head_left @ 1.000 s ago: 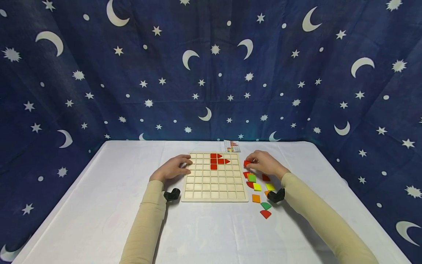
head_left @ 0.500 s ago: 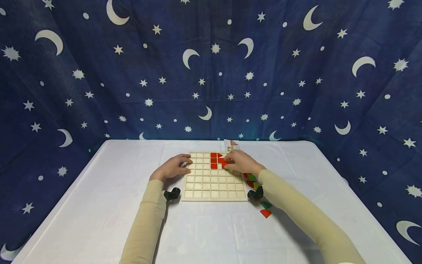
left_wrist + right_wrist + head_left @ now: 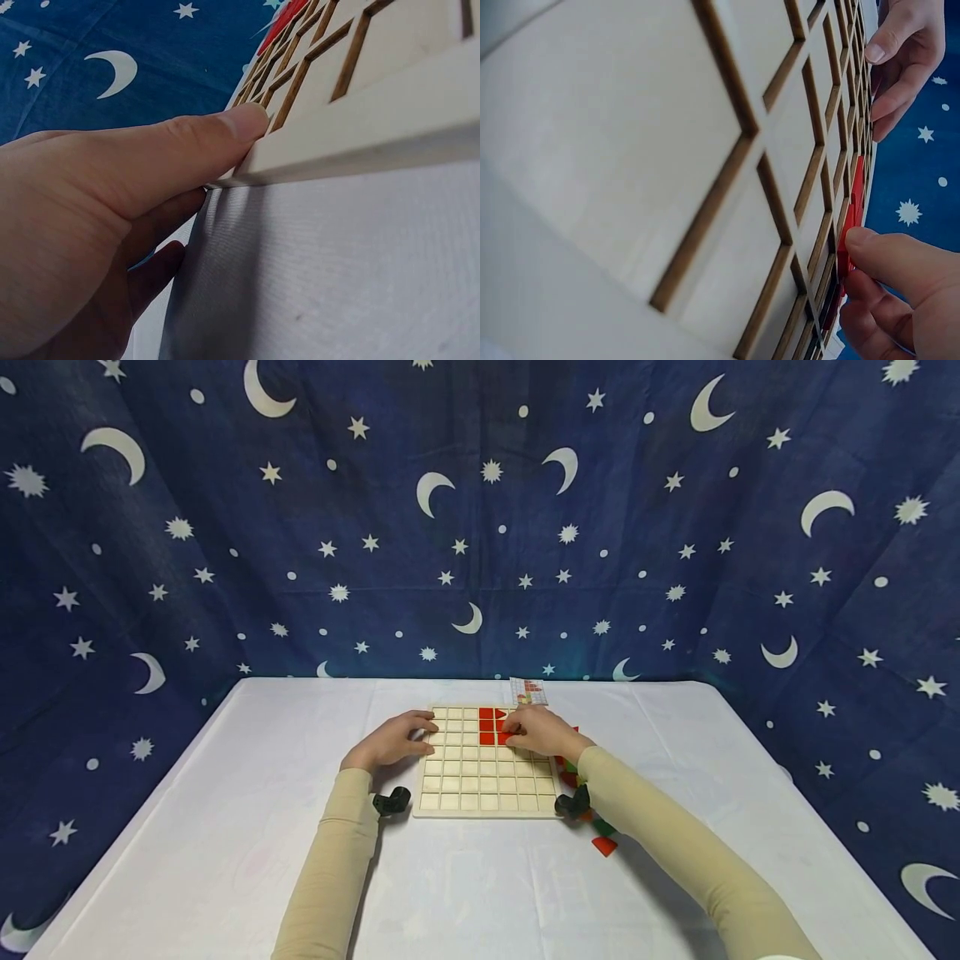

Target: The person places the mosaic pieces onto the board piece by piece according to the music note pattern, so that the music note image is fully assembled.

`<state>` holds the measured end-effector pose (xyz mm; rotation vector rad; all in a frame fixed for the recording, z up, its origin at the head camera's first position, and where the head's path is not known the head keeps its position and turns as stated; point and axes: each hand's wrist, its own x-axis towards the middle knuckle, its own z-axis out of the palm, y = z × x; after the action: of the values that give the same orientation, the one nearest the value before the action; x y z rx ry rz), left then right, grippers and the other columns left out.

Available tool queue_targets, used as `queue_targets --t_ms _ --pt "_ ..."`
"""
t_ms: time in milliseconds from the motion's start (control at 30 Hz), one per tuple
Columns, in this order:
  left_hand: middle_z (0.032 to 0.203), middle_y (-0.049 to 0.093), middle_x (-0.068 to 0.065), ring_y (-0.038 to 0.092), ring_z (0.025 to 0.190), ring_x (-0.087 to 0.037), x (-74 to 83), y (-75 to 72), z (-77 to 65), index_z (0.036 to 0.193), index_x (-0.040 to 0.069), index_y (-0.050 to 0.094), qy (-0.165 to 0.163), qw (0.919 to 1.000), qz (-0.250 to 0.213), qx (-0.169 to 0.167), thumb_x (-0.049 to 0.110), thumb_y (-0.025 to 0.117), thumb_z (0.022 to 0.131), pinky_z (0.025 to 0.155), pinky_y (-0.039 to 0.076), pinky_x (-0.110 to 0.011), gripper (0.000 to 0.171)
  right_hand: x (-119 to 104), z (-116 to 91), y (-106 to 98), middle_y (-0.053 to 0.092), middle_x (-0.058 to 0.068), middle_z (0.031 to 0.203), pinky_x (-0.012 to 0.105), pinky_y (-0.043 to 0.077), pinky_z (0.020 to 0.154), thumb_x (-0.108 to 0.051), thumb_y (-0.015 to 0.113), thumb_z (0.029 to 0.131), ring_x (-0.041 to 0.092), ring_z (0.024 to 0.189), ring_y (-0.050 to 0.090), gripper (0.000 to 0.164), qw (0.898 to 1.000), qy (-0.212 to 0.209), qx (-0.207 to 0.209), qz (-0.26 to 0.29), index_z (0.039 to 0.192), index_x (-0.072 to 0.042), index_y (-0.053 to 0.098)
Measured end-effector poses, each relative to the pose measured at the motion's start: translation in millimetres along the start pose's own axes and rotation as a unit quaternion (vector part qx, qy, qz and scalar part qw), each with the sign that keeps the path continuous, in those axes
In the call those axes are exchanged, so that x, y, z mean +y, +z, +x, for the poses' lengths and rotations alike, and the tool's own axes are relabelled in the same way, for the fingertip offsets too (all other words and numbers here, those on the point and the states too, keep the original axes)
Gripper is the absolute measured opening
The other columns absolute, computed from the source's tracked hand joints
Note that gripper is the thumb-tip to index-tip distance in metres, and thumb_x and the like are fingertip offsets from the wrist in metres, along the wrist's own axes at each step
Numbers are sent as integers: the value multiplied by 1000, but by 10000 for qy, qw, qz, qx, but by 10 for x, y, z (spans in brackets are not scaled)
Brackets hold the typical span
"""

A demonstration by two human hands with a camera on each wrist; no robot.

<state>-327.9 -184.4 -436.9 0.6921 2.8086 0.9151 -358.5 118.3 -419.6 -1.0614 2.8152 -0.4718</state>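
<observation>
A pale wooden grid board (image 3: 457, 793) lies on the white table, several red tiles (image 3: 486, 726) set in its far cells. My right hand (image 3: 546, 732) is over those cells, thumb and fingers pinching a red square tile (image 3: 503, 738) right at the grid beside the other red ones. The right wrist view shows the thumb on the red tile's edge (image 3: 844, 262), low against the board. At the board's left edge rests my left hand (image 3: 390, 741), fingers spread; in the left wrist view its thumb (image 3: 244, 122) lies on the rim.
Right of the board, loose colored tiles lie partly hidden under my right forearm, among them a green piece (image 3: 603, 827) and a red quarter-round (image 3: 604, 846). A printed pattern card (image 3: 529, 692) lies behind the board. A dark blue star-and-moon curtain (image 3: 480, 527) surrounds the table.
My right hand has carried the red square tile leftward from the loose pieces onto the board, then slightly further left beside the placed red tiles. The left hand has stayed put.
</observation>
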Motion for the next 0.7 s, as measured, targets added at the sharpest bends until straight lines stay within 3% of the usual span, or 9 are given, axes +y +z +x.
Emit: queue_targets --t_ms 300,700 --pt "149 42 -17 34 140 -36 -25 19 2 128 1 62 -53 10000 -14 -3 19 72 89 114 31 -49 45 -14 -35 2 66 4 102 34 52 84 -16 70 92 18 89 59 21 9996 -214 134 113 111 -6 72" --pt "148 42 -19 34 139 -38 -20 1 -14 128 0 62 87 10000 -15 3 20 72 90 114 30 -51 44 -17 -44 -3 68 5 107 39 51 91 -18 70 92 20 97 61 25 9996 -99 164 184 114 -6 71"
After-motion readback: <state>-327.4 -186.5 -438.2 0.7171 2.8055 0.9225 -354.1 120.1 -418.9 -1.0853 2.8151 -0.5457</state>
